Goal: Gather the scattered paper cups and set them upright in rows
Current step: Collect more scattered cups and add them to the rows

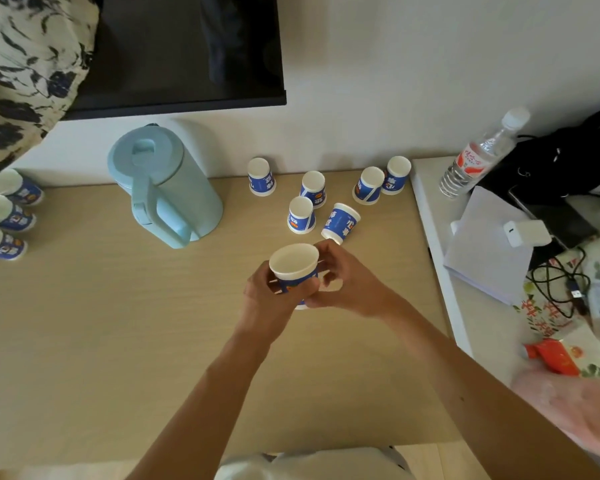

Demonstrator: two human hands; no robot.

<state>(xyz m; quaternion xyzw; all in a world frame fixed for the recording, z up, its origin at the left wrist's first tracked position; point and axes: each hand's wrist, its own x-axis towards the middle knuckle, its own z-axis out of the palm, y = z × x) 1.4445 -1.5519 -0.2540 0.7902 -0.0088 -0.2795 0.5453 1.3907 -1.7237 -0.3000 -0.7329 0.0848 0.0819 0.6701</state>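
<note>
I hold a blue-and-white paper cup mouth-up above the middle of the wooden table. My left hand grips its left side and my right hand its right side and base. A white edge shows under my fingers; I cannot tell whether it is a second cup. Just behind, several cups stand upside down, among them one, another and a third. One more cup lies tilted right beyond my right hand. At the far left edge three upright cups stand in a column.
A light blue kettle stands at the back left of the table, under a dark screen. On the white side surface to the right are a water bottle, papers, a charger, cables and a black bag. Another person's blurred hand is at lower right.
</note>
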